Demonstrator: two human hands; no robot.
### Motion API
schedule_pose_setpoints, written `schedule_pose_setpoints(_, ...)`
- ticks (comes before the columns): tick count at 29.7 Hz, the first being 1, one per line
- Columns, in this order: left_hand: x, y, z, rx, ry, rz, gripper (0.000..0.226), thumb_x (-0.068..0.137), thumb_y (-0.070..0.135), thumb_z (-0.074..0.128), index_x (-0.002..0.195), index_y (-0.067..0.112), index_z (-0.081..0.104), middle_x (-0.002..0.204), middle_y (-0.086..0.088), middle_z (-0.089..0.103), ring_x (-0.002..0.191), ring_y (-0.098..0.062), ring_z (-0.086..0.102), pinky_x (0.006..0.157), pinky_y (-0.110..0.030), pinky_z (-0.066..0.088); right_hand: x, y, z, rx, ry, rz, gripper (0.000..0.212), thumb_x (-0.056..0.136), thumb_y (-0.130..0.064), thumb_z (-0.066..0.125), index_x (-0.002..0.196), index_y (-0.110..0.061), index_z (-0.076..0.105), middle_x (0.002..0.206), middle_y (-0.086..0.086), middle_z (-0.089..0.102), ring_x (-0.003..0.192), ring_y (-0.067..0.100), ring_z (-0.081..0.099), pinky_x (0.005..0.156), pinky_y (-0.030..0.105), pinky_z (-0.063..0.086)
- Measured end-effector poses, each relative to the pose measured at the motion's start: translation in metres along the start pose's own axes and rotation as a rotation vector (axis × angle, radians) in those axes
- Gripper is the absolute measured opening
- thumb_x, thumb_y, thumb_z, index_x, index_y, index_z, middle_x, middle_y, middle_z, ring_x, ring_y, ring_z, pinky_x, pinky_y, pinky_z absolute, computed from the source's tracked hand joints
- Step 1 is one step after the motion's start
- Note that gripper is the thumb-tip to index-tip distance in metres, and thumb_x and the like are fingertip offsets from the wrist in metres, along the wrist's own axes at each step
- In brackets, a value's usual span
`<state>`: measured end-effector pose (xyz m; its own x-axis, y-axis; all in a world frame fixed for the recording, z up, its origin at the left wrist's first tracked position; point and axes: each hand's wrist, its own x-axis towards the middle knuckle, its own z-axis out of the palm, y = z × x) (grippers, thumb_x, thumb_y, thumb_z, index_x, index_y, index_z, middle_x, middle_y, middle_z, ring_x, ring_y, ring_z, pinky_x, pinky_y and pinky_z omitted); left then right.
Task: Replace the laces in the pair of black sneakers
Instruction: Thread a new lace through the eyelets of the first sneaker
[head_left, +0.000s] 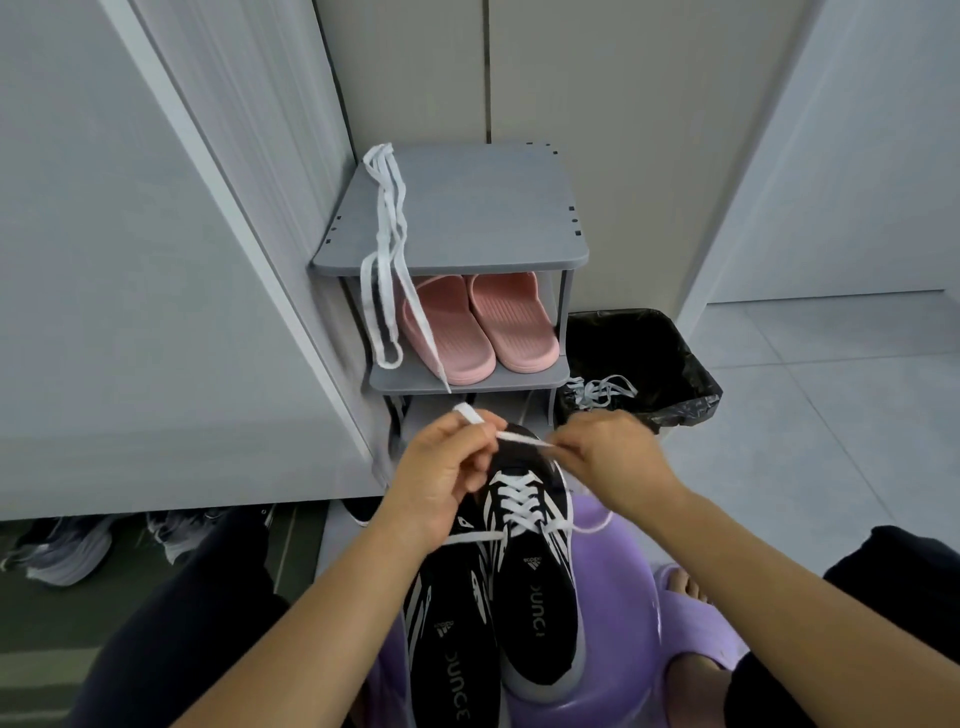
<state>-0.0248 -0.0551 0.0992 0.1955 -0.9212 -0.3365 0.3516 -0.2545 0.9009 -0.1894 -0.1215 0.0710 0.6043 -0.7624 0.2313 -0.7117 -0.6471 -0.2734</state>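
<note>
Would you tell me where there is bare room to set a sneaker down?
Free: the grey rack's top shelf right of the draped white lace, and pale floor tiles right of the black-lined bin. Crowded: the lower shelf with pink slippers, the purple stool under both black sneakers.

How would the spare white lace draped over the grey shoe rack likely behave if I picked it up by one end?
Probably floppy: the spare lace hangs off the rack in limp loops. Likely very light, since it looks like thin flat tape. It may slide off and trail behind.
</note>
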Motion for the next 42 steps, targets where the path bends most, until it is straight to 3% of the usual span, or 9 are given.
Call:
schedule_pose_setpoints(3,0.007,0.007,-0.014,-0.204,0.160,-0.033,0.015,0.087,0.006,0.054,0.078,0.010,0.064,0.057,0.003,0.054,0.045,-0.003,0.043,0.038,-0.013,0.031,-0.006,0.030,-0.011,-0.274,-0.179,0.212,0.028,0.095,-0.036,0.043,0.105,-0.027,0.067,0.106,-0.005,0.066,0.103,0.018,0.059,0.086,0.028,0.040)
schedule_pose_setpoints(10,0.012,0.009,-0.030,-0.201,0.382,0.030,0.007,0.085,0.010,0.064,0.078,0.012,0.064,0.061,0.003,0.065,0.047,-0.002,0.047,0.042,-0.014,0.038,-0.015,0.048,-0.018,-0.460,-0.294,0.468,0.023,0.091,-0.022,0.045,0.099,-0.022,0.066,0.107,0.000,0.066,0.101,0.022,0.061,0.075,0.024,0.039)
schedule_pose_setpoints(13,0.005,0.005,-0.022,-0.034,0.316,0.027,0.007,0.085,0.008,0.063,0.078,0.009,0.065,0.059,0.001,0.067,0.044,-0.002,0.051,0.040,-0.013,0.039,-0.012,0.044,-0.015,-0.125,-0.358,0.313,0.037,0.089,-0.024,0.054,0.126,-0.023,0.054,0.130,-0.001,0.054,0.118,0.019,0.052,0.098,0.027,0.039)
schedule_pose_setpoints(15,-0.001,-0.002,-0.009,0.014,0.236,-0.010,0.007,0.083,0.007,0.064,0.076,0.007,0.064,0.059,-0.001,0.067,0.043,-0.003,0.052,0.040,-0.014,0.040,-0.010,0.018,-0.012,0.340,-0.334,0.233,0.050,0.087,-0.023,0.062,0.134,-0.020,0.045,0.135,-0.005,0.047,0.120,0.007,0.046,0.102,0.012,0.032)
schedule_pose_setpoints(17,-0.007,-0.010,0.003,0.050,0.158,-0.017,0.008,0.082,0.007,0.065,0.074,0.006,0.063,0.056,-0.001,0.066,0.042,-0.004,0.051,0.040,-0.015,0.040,-0.009,-0.015,-0.007,0.641,-0.312,0.195,0.045,0.086,-0.020,0.065,0.127,-0.021,0.049,0.122,-0.013,0.053,0.107,-0.007,0.049,0.090,-0.001,0.031)
schedule_pose_setpoints(22,-0.007,-0.010,0.003,0.195,0.157,0.061,0.008,0.080,0.008,0.068,0.074,0.004,0.063,0.049,0.002,0.060,0.039,-0.006,0.047,0.040,-0.017,0.040,-0.009,-0.036,-0.002,0.863,-0.318,0.254,0.017,0.088,-0.013,0.062,0.075,-0.019,0.053,0.066,-0.007,0.058,0.053,-0.001,0.052,0.055,0.014,0.041)
schedule_pose_setpoints(30,-0.009,-0.016,-0.008,0.400,0.111,0.005,0.016,0.080,0.014,0.070,0.070,0.006,0.061,0.047,0.000,0.060,0.035,-0.007,0.046,0.036,-0.017,0.035,-0.010,-0.023,-0.011,0.906,-0.458,0.335,0.015,0.082,-0.015,0.070,0.093,-0.018,0.060,0.074,-0.007,0.061,0.061,0.003,0.055,0.060,0.016,0.046)
schedule_pose_setpoints(38,-0.014,-0.014,-0.010,0.369,-0.044,-0.125,0.011,0.086,0.014,0.063,0.079,0.006,0.064,0.060,-0.003,0.068,0.043,-0.008,0.053,0.041,-0.017,0.040,-0.009,-0.023,-0.011,0.981,-0.379,0.475,0.010,0.080,-0.011,0.071,0.073,-0.015,0.065,0.054,-0.011,0.054,0.050,0.003,0.043,0.050,0.016,0.036)
schedule_pose_setpoints(42,-0.018,-0.021,-0.021,0.865,-0.043,-0.057,0.029,0.068,0.039,0.079,0.075,0.018,0.061,0.061,0.007,0.061,0.052,-0.007,0.052,0.049,-0.017,0.039,-0.017,-0.021,-0.008,0.853,-0.462,0.457,0.013,0.080,-0.008,0.068,0.071,-0.016,0.067,0.050,-0.016,0.058,0.050,-0.004,0.049,0.051,0.008,0.036)
